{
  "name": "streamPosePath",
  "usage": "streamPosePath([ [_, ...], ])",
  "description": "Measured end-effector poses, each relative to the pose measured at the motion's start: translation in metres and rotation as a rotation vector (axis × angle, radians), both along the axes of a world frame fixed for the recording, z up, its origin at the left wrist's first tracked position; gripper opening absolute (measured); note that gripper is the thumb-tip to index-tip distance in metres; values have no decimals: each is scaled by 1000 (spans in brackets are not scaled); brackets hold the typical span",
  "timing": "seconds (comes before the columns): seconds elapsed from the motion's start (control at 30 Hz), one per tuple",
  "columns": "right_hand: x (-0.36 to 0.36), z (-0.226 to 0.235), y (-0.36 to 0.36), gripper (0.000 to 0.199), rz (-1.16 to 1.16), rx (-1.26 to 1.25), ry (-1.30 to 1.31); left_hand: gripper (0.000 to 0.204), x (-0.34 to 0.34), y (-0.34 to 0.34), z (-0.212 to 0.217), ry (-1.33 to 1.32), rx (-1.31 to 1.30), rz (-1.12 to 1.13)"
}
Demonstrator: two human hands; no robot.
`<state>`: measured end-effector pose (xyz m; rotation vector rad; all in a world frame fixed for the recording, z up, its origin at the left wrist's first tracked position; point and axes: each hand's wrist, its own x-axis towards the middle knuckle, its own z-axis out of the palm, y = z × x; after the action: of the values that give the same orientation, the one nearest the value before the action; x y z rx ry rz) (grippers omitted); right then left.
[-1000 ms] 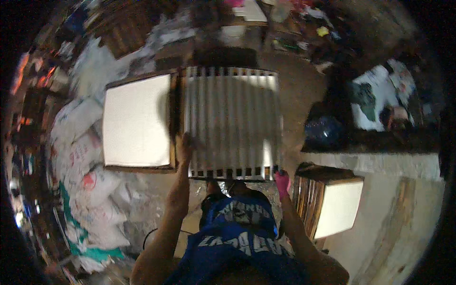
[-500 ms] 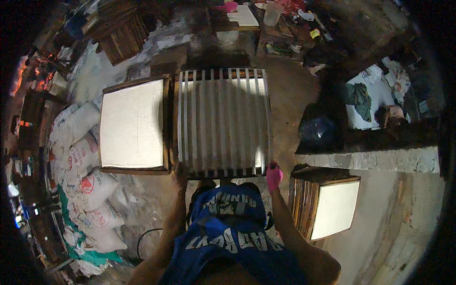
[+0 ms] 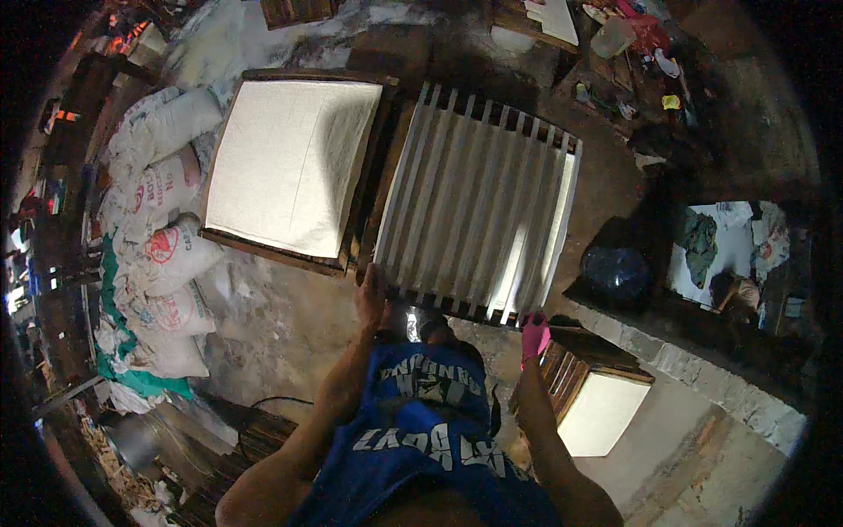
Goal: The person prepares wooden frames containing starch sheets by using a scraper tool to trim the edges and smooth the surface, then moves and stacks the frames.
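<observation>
A wide slatted frame (image 3: 474, 193) with long pale parallel strips lies in front of me, tilted clockwise in the head view. White surface shows between its strips at the right side. My left hand (image 3: 372, 288), bare, is closed at the frame's near left corner. At the near right corner, my right hand (image 3: 535, 335), in a pink glove, is closed on the edge. The fingertips of both hands are partly hidden. Left of the frame, nearly touching it, is a dark wooden tray (image 3: 369, 171) covered by a smooth white sheet (image 3: 285, 162) with shadow on its right part.
Stacked wooden trays (image 3: 571, 356) with a white top stand near my right arm, beside a low concrete ledge (image 3: 694, 369). Filled white sacks (image 3: 180, 255) are piled at left. A dark round bundle (image 3: 615, 268) sits at right. A cluttered table (image 3: 606, 70) stands at far right.
The whole view has turned, so the slatted frame and white-topped tray now appear rotated clockwise. Both hands remain at the frame's near corners. Light and shadow on the white surfaces have shifted.
</observation>
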<state>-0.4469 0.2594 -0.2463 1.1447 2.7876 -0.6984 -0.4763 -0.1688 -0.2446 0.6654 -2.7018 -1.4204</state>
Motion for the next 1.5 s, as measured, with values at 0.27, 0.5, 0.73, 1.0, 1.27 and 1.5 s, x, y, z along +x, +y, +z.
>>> streamPosePath([
  [0.27,-65,91,25,36,24,57,113,51,-74,-38,22,345,-190,-2],
  [0.5,-171,153,-193,33,224,-480,578,50,-248,-19,12,294,290,-192],
  [0.73,-414,70,-299,23,489,-357,880,57,-283,-19,24,-134,237,-360],
  [1.0,-232,43,-339,27,360,-626,666,60,-265,-12,-18,276,71,-388],
  [1.27,-153,98,-282,22,200,-718,446,66,-269,-14,-21,304,35,-390],
  [1.5,-430,44,-292,28,390,-460,759,65,-268,-12,-14,247,26,-354],
])
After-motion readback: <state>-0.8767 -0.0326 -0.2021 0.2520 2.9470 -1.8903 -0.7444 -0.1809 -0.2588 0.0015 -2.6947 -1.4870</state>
